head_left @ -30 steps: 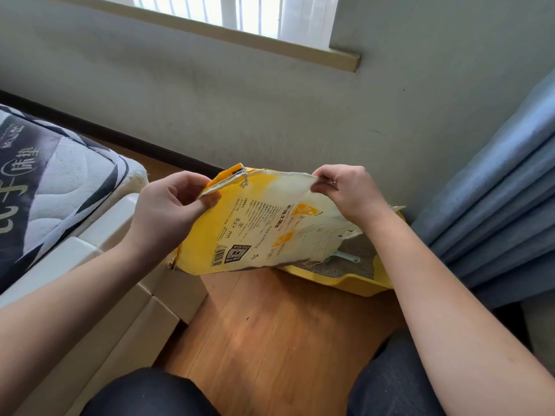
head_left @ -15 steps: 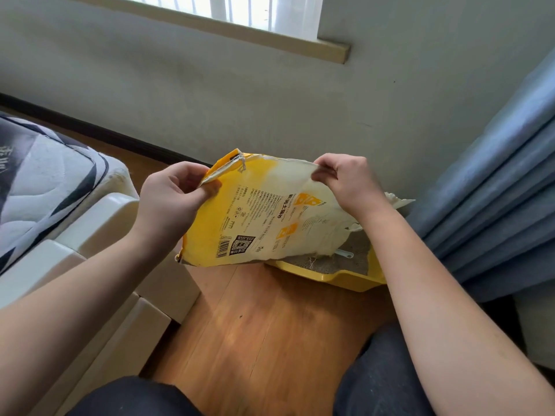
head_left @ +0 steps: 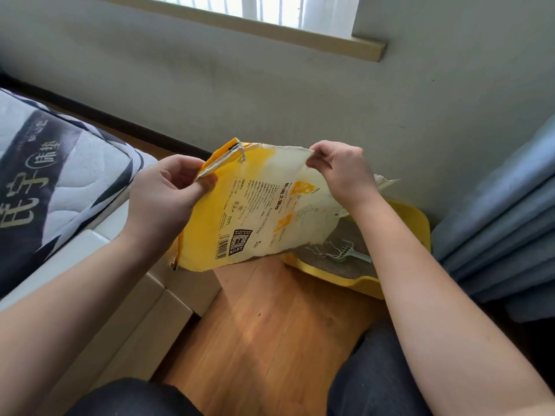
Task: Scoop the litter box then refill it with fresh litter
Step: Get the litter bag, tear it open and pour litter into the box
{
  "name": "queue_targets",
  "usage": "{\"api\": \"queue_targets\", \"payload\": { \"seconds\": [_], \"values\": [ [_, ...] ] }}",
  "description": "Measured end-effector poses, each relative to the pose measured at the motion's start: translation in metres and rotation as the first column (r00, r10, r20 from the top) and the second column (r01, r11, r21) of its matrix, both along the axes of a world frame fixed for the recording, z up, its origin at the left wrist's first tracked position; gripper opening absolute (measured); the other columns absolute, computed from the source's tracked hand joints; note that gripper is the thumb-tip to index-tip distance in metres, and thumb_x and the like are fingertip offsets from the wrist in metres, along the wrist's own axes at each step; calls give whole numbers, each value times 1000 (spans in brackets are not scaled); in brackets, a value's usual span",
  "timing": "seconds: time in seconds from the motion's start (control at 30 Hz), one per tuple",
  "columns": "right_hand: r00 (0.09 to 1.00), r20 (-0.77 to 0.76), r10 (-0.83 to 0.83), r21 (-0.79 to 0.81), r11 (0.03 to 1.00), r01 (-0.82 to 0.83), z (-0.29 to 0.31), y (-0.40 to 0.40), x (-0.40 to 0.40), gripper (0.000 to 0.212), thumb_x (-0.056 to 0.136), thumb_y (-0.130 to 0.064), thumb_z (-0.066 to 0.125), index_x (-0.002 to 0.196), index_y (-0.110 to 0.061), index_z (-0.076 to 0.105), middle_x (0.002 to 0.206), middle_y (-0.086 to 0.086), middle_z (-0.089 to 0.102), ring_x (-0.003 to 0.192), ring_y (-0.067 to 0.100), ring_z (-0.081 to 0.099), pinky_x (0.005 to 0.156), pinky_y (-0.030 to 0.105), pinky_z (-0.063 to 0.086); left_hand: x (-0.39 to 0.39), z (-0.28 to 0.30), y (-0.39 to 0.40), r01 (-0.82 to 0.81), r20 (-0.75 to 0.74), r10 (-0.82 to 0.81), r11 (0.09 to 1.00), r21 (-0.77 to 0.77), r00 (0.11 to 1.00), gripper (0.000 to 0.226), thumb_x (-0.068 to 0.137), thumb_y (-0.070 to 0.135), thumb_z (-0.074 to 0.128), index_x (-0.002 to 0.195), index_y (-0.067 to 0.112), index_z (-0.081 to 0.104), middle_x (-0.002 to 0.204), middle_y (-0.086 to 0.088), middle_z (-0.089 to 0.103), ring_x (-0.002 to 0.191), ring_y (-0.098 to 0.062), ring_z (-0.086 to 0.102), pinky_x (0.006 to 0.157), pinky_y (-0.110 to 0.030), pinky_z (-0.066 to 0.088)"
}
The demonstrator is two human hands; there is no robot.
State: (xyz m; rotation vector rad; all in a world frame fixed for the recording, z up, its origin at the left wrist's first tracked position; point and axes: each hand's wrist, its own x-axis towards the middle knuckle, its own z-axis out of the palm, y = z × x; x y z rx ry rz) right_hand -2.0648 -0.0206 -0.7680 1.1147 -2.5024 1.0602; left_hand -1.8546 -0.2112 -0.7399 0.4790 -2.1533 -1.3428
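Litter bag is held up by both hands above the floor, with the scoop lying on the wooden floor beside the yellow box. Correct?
Not quite. The head view shows the scoop lying inside the yellow litter box, on the litter. Both the left hand and right hand do hold the litter bag.

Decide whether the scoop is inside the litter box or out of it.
Inside. The pale scoop lies on the grey litter within the yellow litter box, partly hidden behind the bag.

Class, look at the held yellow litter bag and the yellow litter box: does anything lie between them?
Nothing visible blocks the way. The yellow-and-white litter bag hangs over the yellow plastic litter box; a pale scoop lies inside.
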Motion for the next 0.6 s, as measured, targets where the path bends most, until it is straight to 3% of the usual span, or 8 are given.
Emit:
{"api": "queue_targets", "payload": {
  "seconds": [0.4, 0.6],
  "values": [
    [999, -24, -36, -55, 998, 34, -5, 4, -7, 9, 87, -18, 68, 94, -15, 72, 86, -4, 71, 79, 12, 62, 73, 25, 48, -4, 4, 13, -9, -21, 8, 999, -34, 1000, 26, 79, 41, 72, 98, 24, 68, 94, 4, 73, 87, -10, 72, 71, -32, 61],
    [995, -37, -90, -37, 995, 89, 3, 24, -12, 11, 87, -19, 68, 96, -15, 73, 87, -1, 72, 80, 13, 62, 72, 22, 45, -18, -2, 25, 18, -53, -18, 1000, 4, 998, 17, 82, 36, 77, 94, 26, 69, 92, 1, 74, 87, -16, 72, 75, -47, 60]
  ]
}}
